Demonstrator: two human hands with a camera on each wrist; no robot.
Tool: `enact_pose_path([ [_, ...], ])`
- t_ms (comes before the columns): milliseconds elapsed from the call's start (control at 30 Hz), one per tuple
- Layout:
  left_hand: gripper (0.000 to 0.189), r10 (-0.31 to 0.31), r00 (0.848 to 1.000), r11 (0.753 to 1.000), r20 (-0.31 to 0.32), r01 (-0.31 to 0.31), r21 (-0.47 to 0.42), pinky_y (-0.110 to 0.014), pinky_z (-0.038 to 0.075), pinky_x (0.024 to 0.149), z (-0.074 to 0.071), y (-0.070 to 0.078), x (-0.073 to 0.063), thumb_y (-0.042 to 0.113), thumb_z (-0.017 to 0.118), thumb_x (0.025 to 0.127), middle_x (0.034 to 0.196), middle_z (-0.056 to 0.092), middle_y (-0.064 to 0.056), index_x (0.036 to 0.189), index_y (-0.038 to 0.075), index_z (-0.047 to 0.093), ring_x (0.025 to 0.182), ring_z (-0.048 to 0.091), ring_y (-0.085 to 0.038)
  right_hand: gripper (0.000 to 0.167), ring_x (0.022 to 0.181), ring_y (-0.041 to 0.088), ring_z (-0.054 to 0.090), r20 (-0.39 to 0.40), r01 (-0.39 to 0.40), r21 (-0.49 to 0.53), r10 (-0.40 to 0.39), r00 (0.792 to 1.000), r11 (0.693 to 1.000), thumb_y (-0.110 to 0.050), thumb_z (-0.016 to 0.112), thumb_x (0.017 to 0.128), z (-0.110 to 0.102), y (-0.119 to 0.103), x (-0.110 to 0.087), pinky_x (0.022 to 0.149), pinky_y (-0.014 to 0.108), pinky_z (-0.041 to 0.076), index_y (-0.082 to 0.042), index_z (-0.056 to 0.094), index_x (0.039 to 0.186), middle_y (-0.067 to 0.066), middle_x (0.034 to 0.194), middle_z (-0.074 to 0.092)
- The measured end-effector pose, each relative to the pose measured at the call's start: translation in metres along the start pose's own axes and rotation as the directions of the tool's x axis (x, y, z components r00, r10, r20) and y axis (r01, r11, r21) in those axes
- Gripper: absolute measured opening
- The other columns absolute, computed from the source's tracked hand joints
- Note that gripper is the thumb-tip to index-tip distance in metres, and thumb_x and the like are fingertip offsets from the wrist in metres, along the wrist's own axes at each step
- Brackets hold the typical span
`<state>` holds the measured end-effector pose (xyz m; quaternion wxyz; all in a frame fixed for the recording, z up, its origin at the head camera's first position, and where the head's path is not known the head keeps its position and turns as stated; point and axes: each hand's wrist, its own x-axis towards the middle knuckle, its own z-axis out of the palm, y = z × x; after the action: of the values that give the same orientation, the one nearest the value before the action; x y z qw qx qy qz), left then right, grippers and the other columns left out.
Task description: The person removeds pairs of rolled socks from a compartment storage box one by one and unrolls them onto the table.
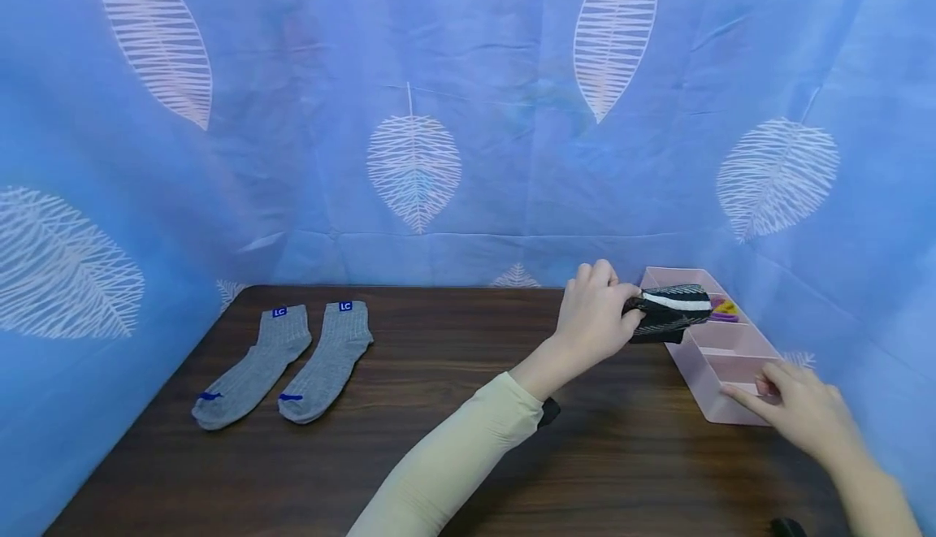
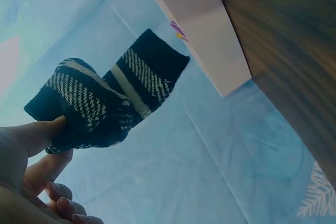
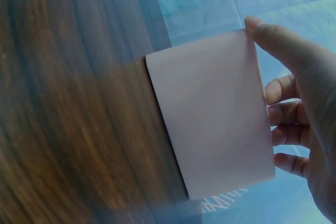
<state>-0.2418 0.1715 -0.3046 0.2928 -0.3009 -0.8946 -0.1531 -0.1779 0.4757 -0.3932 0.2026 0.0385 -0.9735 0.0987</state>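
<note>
In the head view, my left hand pinches a black patterned sock with a white stripe, over the far part of a pink divided box. The left wrist view shows thumb and index finger holding one end of the sock, which is bent, its other end sticking out free. My right hand grips the near end of the box; in the right wrist view its fingers hook over the rim of the box, thumb at one corner. Something purple and yellow lies in one compartment, partly hidden by the sock.
Two grey socks with blue marks lie side by side, flat on the left of the dark wooden table. A blue leaf-print cloth hangs behind the table. A small black object shows at the bottom right edge.
</note>
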Motion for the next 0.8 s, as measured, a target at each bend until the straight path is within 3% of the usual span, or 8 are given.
enact_pose_path([
  [567,0.024,-0.073,0.997,0.994,0.041,0.076,-0.081,-0.020,0.017,0.066,-0.029,-0.040,-0.063,0.037,0.068,0.090,0.084,0.039,0.007,0.112,0.027,0.074,0.077,0.026,-0.011,0.049,0.063,0.005,0.029,-0.005,-0.008,0.009,0.008,1.000,1.000,-0.052,0.074,0.079,0.000,0.003,-0.001,0.058,0.033,0.019,-0.020,0.039,0.068,-0.003,0.067,0.033],
  [800,0.026,-0.157,0.982,0.970,0.103,0.174,-0.171,-0.021,0.019,0.066,-0.045,-0.053,-0.081,0.034,0.071,0.089,0.082,0.039,0.007,0.113,0.024,0.074,0.076,0.026,-0.011,0.047,0.065,0.011,0.033,0.009,0.004,0.000,-0.004,1.000,1.000,-0.051,0.074,0.080,0.003,0.005,0.000,0.057,0.033,0.020,-0.020,0.040,0.069,-0.003,0.067,0.034],
])
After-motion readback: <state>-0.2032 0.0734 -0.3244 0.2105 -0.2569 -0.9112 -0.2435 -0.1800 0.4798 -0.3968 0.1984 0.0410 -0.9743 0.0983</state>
